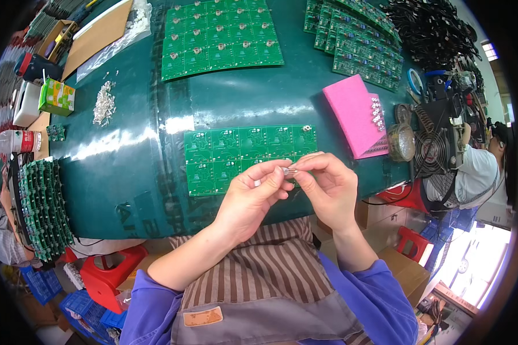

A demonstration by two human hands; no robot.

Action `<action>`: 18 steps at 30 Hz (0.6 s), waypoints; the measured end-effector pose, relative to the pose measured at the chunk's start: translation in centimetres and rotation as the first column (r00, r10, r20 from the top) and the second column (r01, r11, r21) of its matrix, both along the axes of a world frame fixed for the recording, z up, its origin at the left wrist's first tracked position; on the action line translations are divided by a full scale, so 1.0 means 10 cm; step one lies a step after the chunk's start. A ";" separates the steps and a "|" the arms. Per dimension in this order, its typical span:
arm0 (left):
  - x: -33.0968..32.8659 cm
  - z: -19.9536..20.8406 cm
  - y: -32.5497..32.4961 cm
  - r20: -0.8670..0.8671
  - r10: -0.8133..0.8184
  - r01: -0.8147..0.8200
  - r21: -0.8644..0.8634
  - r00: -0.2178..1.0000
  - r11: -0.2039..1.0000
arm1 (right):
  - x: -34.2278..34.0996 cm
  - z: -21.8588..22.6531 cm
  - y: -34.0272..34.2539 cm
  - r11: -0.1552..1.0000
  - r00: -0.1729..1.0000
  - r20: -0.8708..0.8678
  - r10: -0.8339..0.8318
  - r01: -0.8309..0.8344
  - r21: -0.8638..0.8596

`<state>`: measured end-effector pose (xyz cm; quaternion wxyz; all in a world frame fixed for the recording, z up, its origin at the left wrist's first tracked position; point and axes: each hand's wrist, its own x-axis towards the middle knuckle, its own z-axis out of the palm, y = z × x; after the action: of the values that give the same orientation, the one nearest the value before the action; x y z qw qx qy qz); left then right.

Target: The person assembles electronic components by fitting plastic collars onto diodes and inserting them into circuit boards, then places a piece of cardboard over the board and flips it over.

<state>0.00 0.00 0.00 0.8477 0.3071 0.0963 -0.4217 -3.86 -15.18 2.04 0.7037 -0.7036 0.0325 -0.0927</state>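
Both of my hands meet over the near edge of a green circuit board panel (224, 144) lying on the table. Between the fingertips of my left hand (253, 195) is a small round silver component with thin wire leads (288, 171). The thumb and forefinger of my right hand (328, 184) pinch its leads from the other side. One similar round component (306, 129) sits at the panel's far right corner. Several more stand in a row on a pink foam block (351, 115) to the right. My fingers hide part of the panel's lower right.
A larger panel (221, 37) fitted with round components lies at the far middle. Stacked boards (357, 43) stand far right, more boards (43, 207) at left. Small clear parts (104, 104) form a pile near a green carton (57, 96). A fan (431, 152) stands right.
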 end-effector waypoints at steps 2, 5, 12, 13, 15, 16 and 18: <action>0.01 0.02 -0.01 -0.026 0.022 -0.021 0.041 0.999 0.999 | 0.01 -0.01 0.02 0.999 1.000 -0.001 -0.021 0.021 0.034; 0.00 0.01 0.01 -0.059 0.039 -0.036 0.049 0.998 0.998 | 0.03 -0.02 0.02 0.994 0.999 0.047 -0.022 0.026 -0.102; -0.01 -0.02 0.03 -0.068 0.067 -0.065 0.039 0.995 0.997 | 0.05 -0.01 0.03 0.924 0.988 0.155 -0.015 0.073 -0.374; -0.01 -0.02 0.04 -0.007 0.045 -0.044 0.088 0.999 0.995 | 0.06 0.01 0.03 0.901 0.981 0.196 0.006 0.080 -0.427; -0.01 -0.02 0.05 0.053 0.016 -0.023 0.137 0.998 0.990 | 0.07 0.01 0.01 0.873 0.972 0.234 0.027 0.092 -0.480; 0.00 -0.03 0.07 0.049 0.010 -0.015 0.097 0.999 0.995 | 0.08 -0.01 0.01 0.894 0.974 0.222 0.040 0.065 -0.444; 0.02 -0.03 0.07 0.045 0.005 -0.008 0.058 0.999 0.998 | 0.11 -0.05 -0.03 0.913 0.976 0.210 0.054 0.037 -0.406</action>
<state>0.18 0.70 -0.31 0.8417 0.3406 0.0905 -0.4090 -2.79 -15.49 1.50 0.5413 -0.8206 -0.0675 -0.1703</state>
